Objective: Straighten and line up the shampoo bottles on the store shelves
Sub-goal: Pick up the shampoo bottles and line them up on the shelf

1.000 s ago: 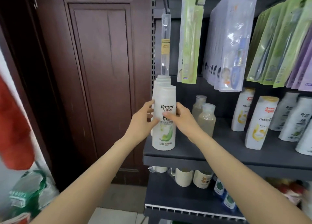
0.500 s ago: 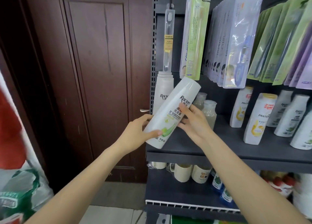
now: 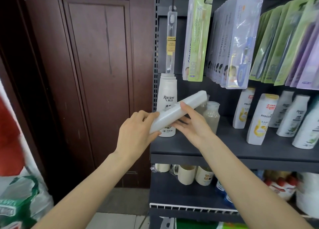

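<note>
White bottle [image 3: 177,114], tilted near flat, cap end up and to the right, carried off the shelf [image 3: 241,152] between both hands. Left hand [image 3: 136,133]: grip curled round the base end. Right hand [image 3: 191,123]: thumb over the top of the body, fingers beneath, holding it. Just behind the grip, a second Raclen bottle [image 3: 167,97] upright at the shelf's left edge. Right of the grip, two clear bottles [image 3: 211,118], then Pantene bottles [image 3: 261,118].
</note>
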Demonstrator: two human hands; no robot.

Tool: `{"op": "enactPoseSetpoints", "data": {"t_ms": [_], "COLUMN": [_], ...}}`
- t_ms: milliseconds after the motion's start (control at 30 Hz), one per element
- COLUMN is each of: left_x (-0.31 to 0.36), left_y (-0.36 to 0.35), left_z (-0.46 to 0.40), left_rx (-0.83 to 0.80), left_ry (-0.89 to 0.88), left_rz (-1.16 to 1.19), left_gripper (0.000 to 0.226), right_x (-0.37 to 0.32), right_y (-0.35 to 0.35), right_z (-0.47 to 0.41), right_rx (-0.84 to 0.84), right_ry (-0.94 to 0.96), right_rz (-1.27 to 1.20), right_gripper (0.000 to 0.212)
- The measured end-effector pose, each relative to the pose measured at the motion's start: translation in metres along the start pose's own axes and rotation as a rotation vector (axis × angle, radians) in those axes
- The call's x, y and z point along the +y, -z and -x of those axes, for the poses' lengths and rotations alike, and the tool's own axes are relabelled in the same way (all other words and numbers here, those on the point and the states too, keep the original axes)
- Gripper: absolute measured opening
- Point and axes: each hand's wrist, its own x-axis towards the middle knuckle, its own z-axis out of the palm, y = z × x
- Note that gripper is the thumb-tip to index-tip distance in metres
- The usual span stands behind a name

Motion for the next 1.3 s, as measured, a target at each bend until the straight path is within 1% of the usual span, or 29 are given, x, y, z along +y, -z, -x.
{"op": "enactPoseSetpoints", "data": {"t_ms": [100,167,233,300,333,400,533,600,733,800,867,900,967,1033,1100,1133,1200,1300], "left_x": [0.000,-0.002,-0.010,-0.017,-0.019,-0.020,-0.017,-0.017,-0.019,-0.020,-0.019,-0.019,-0.016,-0.010,-0.003,0.000,0.003,0.001], "left_y": [0.002,0.005,0.005,0.005,0.005,0.004,0.004,0.004,0.004,0.005,0.006,0.005,0.002,-0.004,-0.008,-0.010,-0.013,-0.020], "left_z": [0.003,0.004,0.008,0.011,0.011,0.011,0.012,0.014,0.014,0.012,0.012,0.012,0.013,0.010,0.003,-0.001,-0.006,-0.005], "left_rx": [0.008,-0.055,-0.160,-0.231,-0.243,-0.249,-0.246,-0.220,-0.170,-0.166,-0.179,-0.190,-0.229,-0.276,-0.302,-0.304,-0.308,-0.321], "left_ry": [-0.007,-0.007,0.034,0.096,0.123,0.155,0.180,0.170,0.133,0.131,0.146,0.163,0.198,0.187,0.153,0.146,0.163,0.250], "left_rz": [0.052,0.131,0.239,0.377,0.445,0.524,0.525,0.517,0.464,0.460,0.488,0.504,0.516,0.455,0.372,0.363,0.419,0.683], "left_gripper": [0.060,0.058,0.061,0.067,0.070,0.073,0.076,0.075,0.076,0.075,0.072,0.071,0.070,0.069,0.069,0.069,0.067,0.058], "right_x": [0.002,0.002,0.000,-0.003,-0.004,-0.005,-0.004,-0.003,-0.002,-0.003,-0.005,-0.005,-0.007,-0.008,-0.007,-0.007,-0.008,-0.013], "right_y": [0.003,0.007,0.011,0.014,0.016,0.017,0.022,0.025,0.026,0.025,0.023,0.021,0.016,0.013,0.009,0.007,0.008,0.015], "right_z": [0.002,0.003,0.005,0.008,0.009,0.010,0.007,0.007,0.009,0.009,0.010,0.011,0.012,0.011,0.009,0.009,0.008,0.008], "right_rx": [-0.006,-0.027,-0.048,-0.083,-0.101,-0.134,-0.228,-0.271,-0.353,-0.357,-0.306,-0.267,-0.191,-0.130,-0.070,-0.047,-0.031,-0.061], "right_ry": [0.040,0.053,0.067,0.076,0.075,0.080,0.089,0.094,0.114,0.109,0.091,0.089,0.112,0.137,0.149,0.148,0.149,0.165], "right_rz": [-0.103,-0.152,-0.178,-0.196,-0.194,-0.177,-0.153,-0.155,-0.161,-0.154,-0.133,-0.108,-0.044,0.016,0.075,0.102,0.152,0.282], "right_gripper": [0.026,0.024,0.028,0.044,0.053,0.064,0.098,0.101,0.082,0.082,0.081,0.075,0.053,0.040,0.035,0.036,0.043,0.041]}}
